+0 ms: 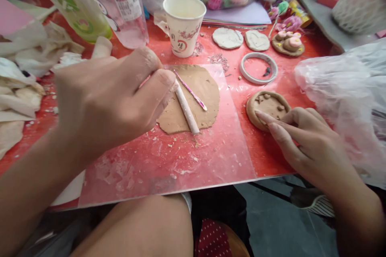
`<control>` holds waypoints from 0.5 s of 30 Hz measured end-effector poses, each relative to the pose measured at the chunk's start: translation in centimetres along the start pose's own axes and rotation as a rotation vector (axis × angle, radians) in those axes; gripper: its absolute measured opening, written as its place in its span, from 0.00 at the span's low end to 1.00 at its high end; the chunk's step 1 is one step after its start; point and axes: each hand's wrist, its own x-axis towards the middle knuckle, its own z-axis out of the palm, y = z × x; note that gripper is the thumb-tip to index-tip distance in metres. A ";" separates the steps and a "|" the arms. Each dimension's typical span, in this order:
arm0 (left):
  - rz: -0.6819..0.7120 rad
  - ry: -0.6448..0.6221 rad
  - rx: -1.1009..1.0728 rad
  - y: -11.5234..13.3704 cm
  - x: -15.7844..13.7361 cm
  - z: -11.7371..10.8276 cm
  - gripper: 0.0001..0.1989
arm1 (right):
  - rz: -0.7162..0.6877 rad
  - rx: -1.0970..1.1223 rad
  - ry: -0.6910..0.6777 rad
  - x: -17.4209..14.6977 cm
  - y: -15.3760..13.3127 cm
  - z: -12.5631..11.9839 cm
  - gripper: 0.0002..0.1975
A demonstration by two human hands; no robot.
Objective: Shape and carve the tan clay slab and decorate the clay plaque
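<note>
My left hand [120,84] is closed in a pinch over the left side of a flat brown clay slab [203,82]. Whatever its fingertips hold, if anything, is hidden. A pale, clay-dusted stick [187,108] runs from just beside those fingertips to the slab's near edge; I cannot tell whether they touch it. Beside it on the slab lies a thin pink tool [190,90] with a pale tip. On the right, my right hand [304,140] has thumb and forefinger at the near rim of a small round clay dish [251,108]. Little clay bits dot the dish's inside.
A clear sheet [211,160] lies under the slab on the red table. Behind stand a paper cup [183,24] and bottles [129,12]. A tape ring [243,68], white clay discs [227,38] and a decorated clay piece [288,44] sit back right. Plastic bags [346,76] crowd the right edge.
</note>
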 end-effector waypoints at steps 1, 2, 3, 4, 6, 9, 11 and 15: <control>0.005 0.006 0.005 0.0 0.0 0.1 0.08 | -0.001 0.001 -0.006 0.0 0.0 0.1 0.17; 0.013 0.020 0.013 0.0 0.0 0.1 0.08 | 0.001 0.003 -0.009 0.0 0.0 0.1 0.17; 0.026 0.039 0.022 0.0 0.1 0.2 0.08 | 0.004 0.007 -0.008 0.0 0.0 0.2 0.17; 0.036 0.061 0.035 0.0 0.1 0.3 0.07 | 0.008 0.010 -0.004 -0.1 0.0 0.2 0.17; 0.043 0.079 0.066 0.0 0.2 0.4 0.06 | 0.013 0.010 0.017 -0.2 0.1 0.3 0.17; 0.060 0.107 0.099 0.0 0.5 0.4 0.05 | -0.008 -0.005 0.018 -0.2 0.1 0.4 0.17; 0.089 0.140 0.110 0.0 0.6 0.4 0.05 | -0.003 -0.005 0.028 -0.3 0.1 0.3 0.18; 0.099 0.168 0.094 -0.1 0.5 0.6 0.06 | 0.119 0.010 0.210 -0.9 0.2 0.0 0.18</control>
